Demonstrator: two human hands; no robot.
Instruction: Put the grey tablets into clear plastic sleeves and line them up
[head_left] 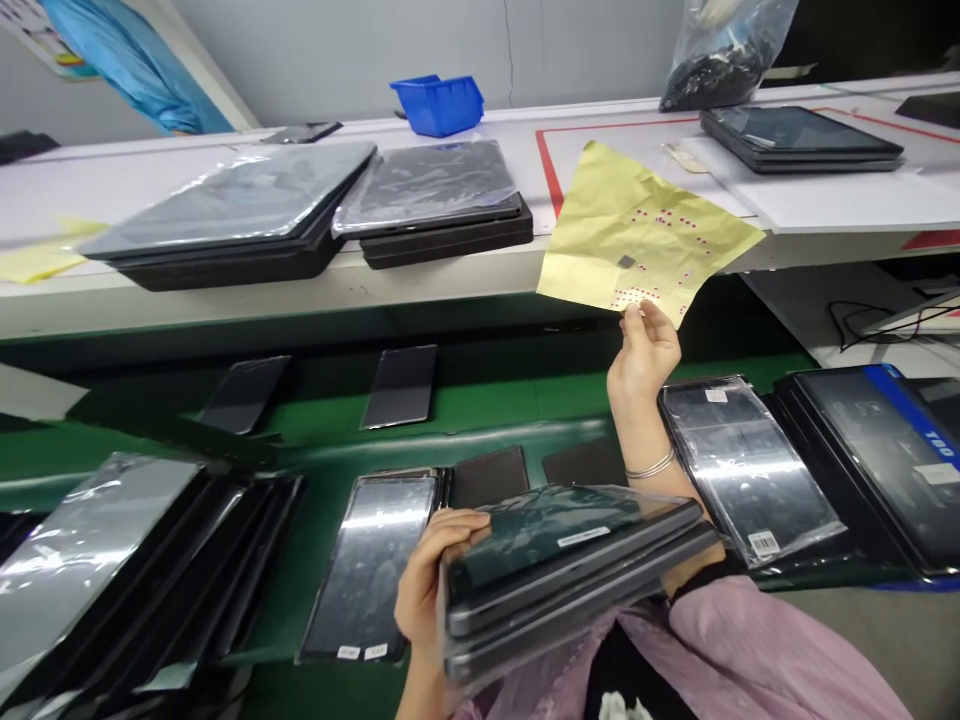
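Note:
My left hand grips the near edge of a stack of dark flat devices wrapped in clear plastic, with a white label on top. Raised above the green bench, my right hand pinches the lower edge of a crumpled yellow backing sheet dotted with small red stickers. A thin silver bracelet circles my right wrist. The sheet's upper part overlaps the white shelf behind it in view, and its far side shows no contact with the shelf.
Wrapped dark devices lie on the green bench on both sides of my hands. More stacks sit on the white shelf beyond, with a blue plastic bin and a bag of dark items at its back.

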